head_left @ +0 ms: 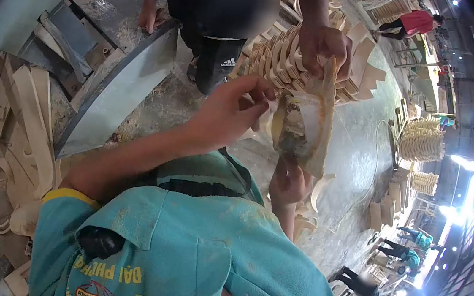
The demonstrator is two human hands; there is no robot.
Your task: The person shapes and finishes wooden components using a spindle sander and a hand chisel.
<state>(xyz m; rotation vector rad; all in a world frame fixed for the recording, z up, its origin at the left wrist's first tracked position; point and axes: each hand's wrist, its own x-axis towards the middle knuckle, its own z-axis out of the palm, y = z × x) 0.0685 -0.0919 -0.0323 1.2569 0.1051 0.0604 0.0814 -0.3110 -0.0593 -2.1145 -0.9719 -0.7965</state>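
Note:
A pale, curved wooden-looking piece with rough edges and a whitish and dark inner face is held upright in front of me. My right hand grips its lower end, with some fingers hidden behind it. Close to its left side, my left hand has curled fingers, thumb and fingertips near each other. Whether anything small lies in that pinch cannot be made out. Another person's hand holds the top end of the same piece.
A person in dark clothes stands opposite me. Behind the piece are stacks of curved wooden parts. A dusty machine table is at upper left, with wooden offcuts below it. Several people work at far right.

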